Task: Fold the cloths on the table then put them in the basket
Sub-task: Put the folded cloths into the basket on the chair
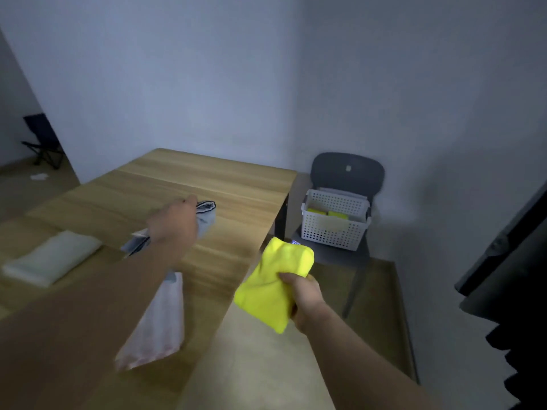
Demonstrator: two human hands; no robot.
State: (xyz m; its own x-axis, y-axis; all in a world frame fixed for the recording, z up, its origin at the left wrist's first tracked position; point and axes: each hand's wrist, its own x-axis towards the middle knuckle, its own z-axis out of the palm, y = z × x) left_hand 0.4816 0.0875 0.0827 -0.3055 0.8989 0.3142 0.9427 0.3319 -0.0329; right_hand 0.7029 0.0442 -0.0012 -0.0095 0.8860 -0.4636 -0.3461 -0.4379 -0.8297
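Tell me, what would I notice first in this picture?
The bright yellow cloth, folded and gripped in the right hand beside the table. Next, the white basket on the grey chair beyond it, with more yellow inside. The left hand grips a grey cloth on the table.

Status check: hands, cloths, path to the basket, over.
Right hand grips folded yellow cloth, held up. Left hand grips grey cloth on table. Basket on chair, yellow cloths inside; nothing between.
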